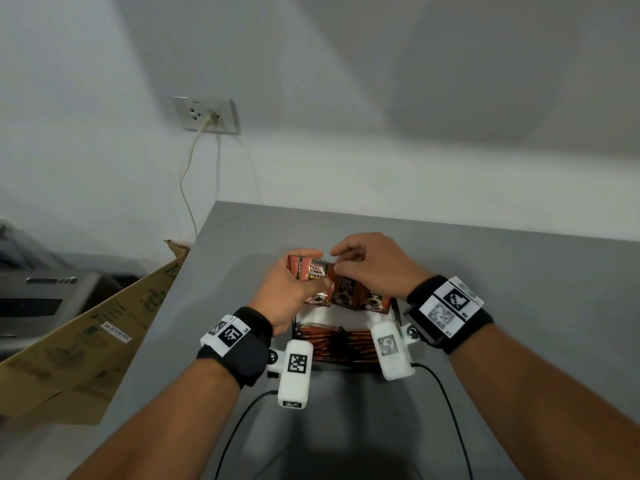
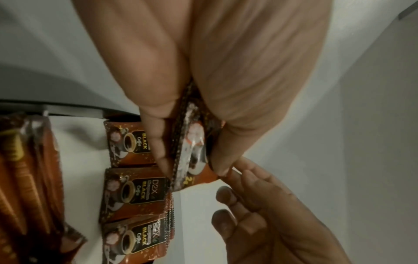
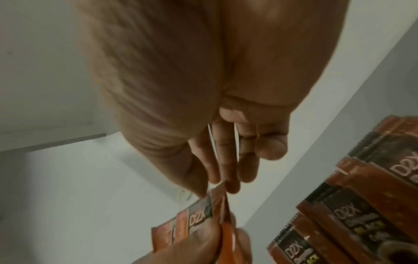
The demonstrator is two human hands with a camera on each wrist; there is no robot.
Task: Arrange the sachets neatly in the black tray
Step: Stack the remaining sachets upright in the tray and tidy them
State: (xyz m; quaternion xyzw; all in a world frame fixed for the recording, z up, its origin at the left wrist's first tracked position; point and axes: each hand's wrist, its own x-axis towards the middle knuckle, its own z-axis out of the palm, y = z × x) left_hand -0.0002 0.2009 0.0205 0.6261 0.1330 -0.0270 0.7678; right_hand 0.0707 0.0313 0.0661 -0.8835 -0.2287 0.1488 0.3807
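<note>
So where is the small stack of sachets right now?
In the head view, the sachet stack is gripped in the left hand, above the black tray.
</note>
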